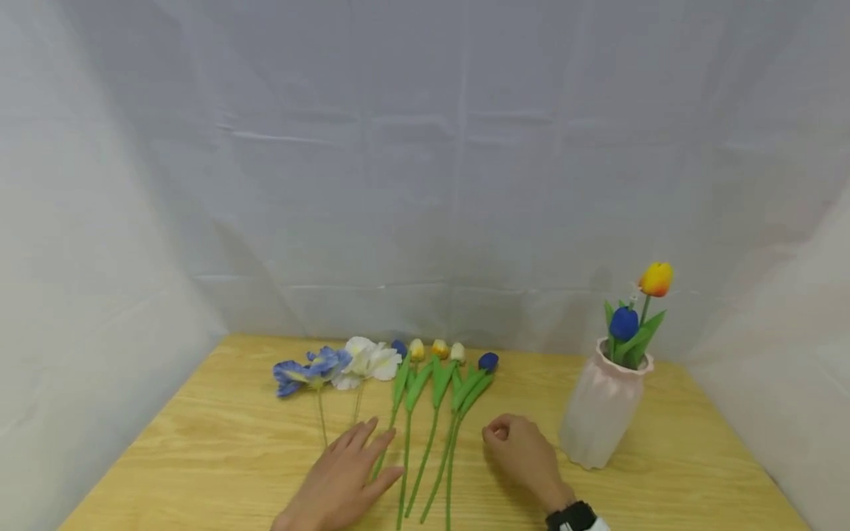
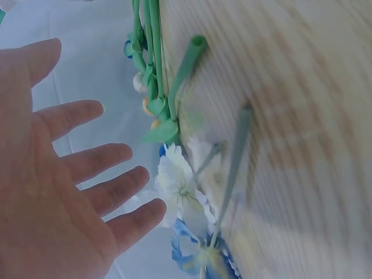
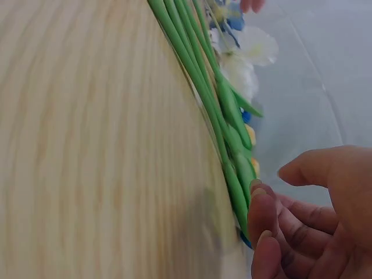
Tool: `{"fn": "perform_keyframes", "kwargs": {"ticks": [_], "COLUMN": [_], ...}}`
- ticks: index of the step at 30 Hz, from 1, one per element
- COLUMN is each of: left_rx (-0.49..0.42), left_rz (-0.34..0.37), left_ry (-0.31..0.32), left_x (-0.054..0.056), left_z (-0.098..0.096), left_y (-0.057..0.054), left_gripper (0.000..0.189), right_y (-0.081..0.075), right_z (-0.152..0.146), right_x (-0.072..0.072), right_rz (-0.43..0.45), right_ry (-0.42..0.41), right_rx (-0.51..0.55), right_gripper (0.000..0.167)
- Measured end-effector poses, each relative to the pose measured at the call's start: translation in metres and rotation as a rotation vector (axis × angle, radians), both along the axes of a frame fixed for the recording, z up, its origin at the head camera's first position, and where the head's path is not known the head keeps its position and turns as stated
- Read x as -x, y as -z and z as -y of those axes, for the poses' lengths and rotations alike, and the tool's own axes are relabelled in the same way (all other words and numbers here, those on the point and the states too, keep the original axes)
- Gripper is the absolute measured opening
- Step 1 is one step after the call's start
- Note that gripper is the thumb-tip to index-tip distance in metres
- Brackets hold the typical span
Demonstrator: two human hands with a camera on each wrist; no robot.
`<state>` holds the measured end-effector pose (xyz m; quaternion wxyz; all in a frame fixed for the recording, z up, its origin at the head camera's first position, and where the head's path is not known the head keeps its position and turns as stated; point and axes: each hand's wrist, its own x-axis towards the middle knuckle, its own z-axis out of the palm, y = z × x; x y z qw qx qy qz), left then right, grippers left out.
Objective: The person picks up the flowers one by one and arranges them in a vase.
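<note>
My left hand [image 1: 345,476] has its fingers spread over the lower stems on the left and holds nothing. Several artificial tulips lie side by side, including a blue tulip [image 1: 488,361] at the right end and a yellow-orange tulip [image 1: 440,349]. Left of them are a white ruffled flower [image 1: 367,361] and a blue ruffled flower [image 1: 308,371]. Just right of the tulip stems [image 1: 430,461], my right hand [image 1: 524,453] has loosely curled fingers. In the right wrist view its thumb stands apart from the fingers [image 3: 264,212], with nothing between.
A pale pink vase [image 1: 600,420] stands on the right of the wooden table [image 1: 199,442]. It holds a blue tulip [image 1: 624,323] and a taller yellow-orange tulip [image 1: 657,279]. A white cloth [image 1: 425,184] hangs behind the table. A dark watch [image 1: 572,516] is on the right wrist.
</note>
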<state>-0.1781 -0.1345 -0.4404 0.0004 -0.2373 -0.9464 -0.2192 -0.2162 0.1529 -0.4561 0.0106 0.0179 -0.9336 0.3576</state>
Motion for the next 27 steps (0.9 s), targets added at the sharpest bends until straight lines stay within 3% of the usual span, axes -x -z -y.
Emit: {"fn": "perform_keyframes", "kwargs": {"ticks": [13,23,27], "left_rx": [0.01,0.001,0.005], "left_rz": [-0.046,-0.03,-0.046], "left_ry": [-0.04,-0.056,-0.063], "left_x": [-0.008,-0.013,-0.015], "left_z": [0.013,0.02,0.02], "left_y": [0.003,0.004,0.005], "left_gripper": [0.061,0.061,0.059], "right_y": [0.012,0.016,0.011], "right_z": [0.025,0.042,0.047], "right_x": [0.009,0.015,0.019], "right_rz": [0.053,0.036,0.074], "right_ry": [-0.045,-0.043,-0.047], "right_rx": [0.052,-0.056,-0.073], "right_gripper": [0.017,0.014,0.027]}}
